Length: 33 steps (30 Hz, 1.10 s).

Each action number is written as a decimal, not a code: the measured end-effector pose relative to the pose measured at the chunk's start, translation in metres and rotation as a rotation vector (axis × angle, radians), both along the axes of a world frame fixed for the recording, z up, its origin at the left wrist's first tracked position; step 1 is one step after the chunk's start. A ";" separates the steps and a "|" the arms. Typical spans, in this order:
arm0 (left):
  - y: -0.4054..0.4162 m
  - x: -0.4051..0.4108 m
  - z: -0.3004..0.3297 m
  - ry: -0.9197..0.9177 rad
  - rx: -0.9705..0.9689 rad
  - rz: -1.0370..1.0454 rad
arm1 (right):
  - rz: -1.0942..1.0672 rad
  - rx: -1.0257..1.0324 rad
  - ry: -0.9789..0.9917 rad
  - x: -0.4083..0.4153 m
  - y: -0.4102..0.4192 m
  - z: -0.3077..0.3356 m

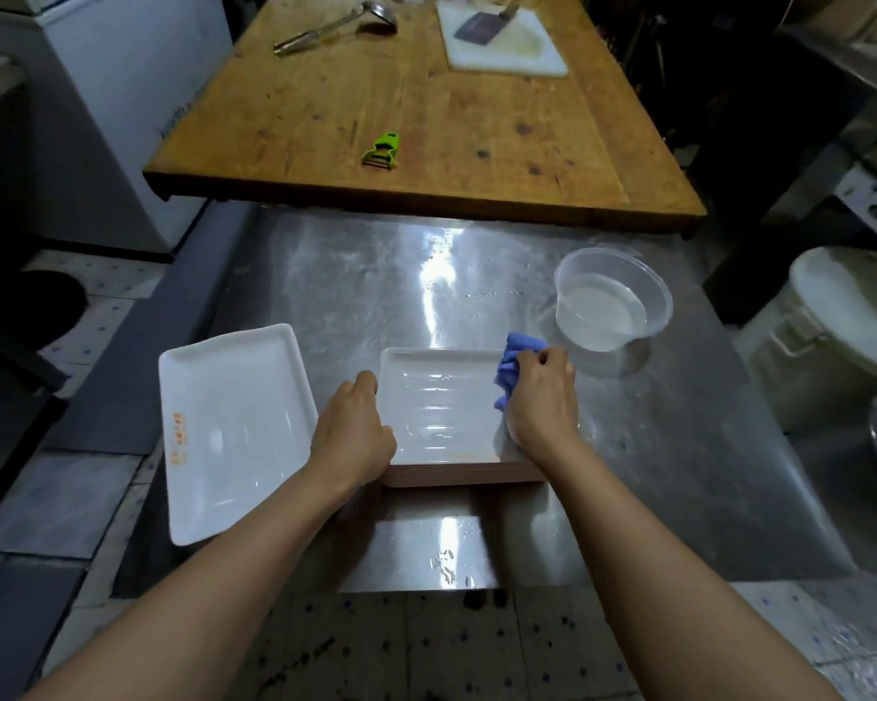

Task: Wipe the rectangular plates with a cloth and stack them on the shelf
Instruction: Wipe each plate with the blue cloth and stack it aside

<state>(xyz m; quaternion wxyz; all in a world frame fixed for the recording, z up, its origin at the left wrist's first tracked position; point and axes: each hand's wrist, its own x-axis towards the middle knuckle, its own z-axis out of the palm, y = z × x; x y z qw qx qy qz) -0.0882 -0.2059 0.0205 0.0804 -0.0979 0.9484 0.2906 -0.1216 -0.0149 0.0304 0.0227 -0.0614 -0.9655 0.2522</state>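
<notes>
Wiping the top plate of the stack on the steel counter.

The left hand (355, 437) grips the left rim of the top white rectangular plate (436, 402), which sits on a stack of like plates (456, 473) at the counter's near middle; the right hand (542, 397) holds a crumpled blue cloth (510, 371) at its right rim. A separate white rectangular plate (234, 422) lies just left, overhanging the stainless steel counter (355, 285). Judged rigid, glossy, probably wet and slippery, breakable: grip opposite rims. A clear plastic tub of water (611, 301) stands near the right hand and could be knocked. Beyond, a wooden table (426, 108) carries a green peeler (383, 150).
</notes>
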 end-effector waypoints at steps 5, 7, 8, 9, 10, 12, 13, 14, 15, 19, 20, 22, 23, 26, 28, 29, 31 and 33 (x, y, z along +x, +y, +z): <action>0.001 0.000 0.002 0.028 0.018 -0.016 | 0.015 -0.031 0.019 -0.013 -0.002 -0.004; 0.001 0.001 0.003 0.033 0.027 -0.020 | 0.053 -0.049 0.038 -0.014 -0.008 -0.007; 0.001 0.002 0.003 0.033 0.033 -0.022 | 0.069 -0.064 0.043 -0.014 -0.013 -0.009; 0.001 0.002 0.003 0.031 0.040 -0.023 | 0.096 -0.097 0.043 -0.014 -0.019 -0.009; 0.001 0.001 0.003 0.028 0.046 -0.024 | 0.119 -0.134 0.026 -0.014 -0.025 -0.010; -0.001 0.002 0.003 0.023 0.052 -0.018 | 0.192 -0.186 0.000 -0.015 -0.041 -0.012; 0.001 0.002 0.004 0.021 0.053 -0.022 | 0.236 -0.188 -0.006 -0.015 -0.047 -0.012; 0.001 0.002 0.004 0.018 0.055 -0.025 | 0.281 -0.167 -0.006 -0.016 -0.055 -0.012; 0.001 0.003 0.004 0.018 0.056 -0.027 | 0.322 -0.134 -0.010 -0.017 -0.062 -0.011; -0.001 0.002 0.007 0.029 0.061 -0.026 | 0.464 0.000 0.001 -0.022 -0.079 -0.007; -0.002 0.002 0.007 0.029 0.069 -0.023 | 0.465 0.007 -0.012 -0.022 -0.080 -0.004; -0.003 0.001 0.008 0.023 0.084 -0.016 | 0.489 -0.044 -0.058 -0.023 -0.079 0.001; -0.004 0.001 0.008 0.014 0.099 -0.009 | 0.507 -0.095 -0.108 -0.022 -0.078 0.002; -0.007 -0.001 0.006 -0.018 0.144 -0.017 | 0.521 -0.119 -0.191 -0.014 -0.074 0.005; -0.011 -0.003 0.005 -0.052 0.184 -0.029 | 0.543 -0.135 -0.204 -0.006 -0.070 0.007; -0.013 -0.004 0.005 -0.070 0.209 -0.024 | 0.564 -0.125 -0.214 -0.003 -0.069 0.009; -0.017 -0.007 0.005 -0.103 0.263 -0.004 | 0.590 -0.112 -0.245 0.004 -0.066 0.009; -0.021 -0.009 0.006 -0.115 0.313 0.015 | 0.614 -0.123 -0.273 0.012 -0.064 0.012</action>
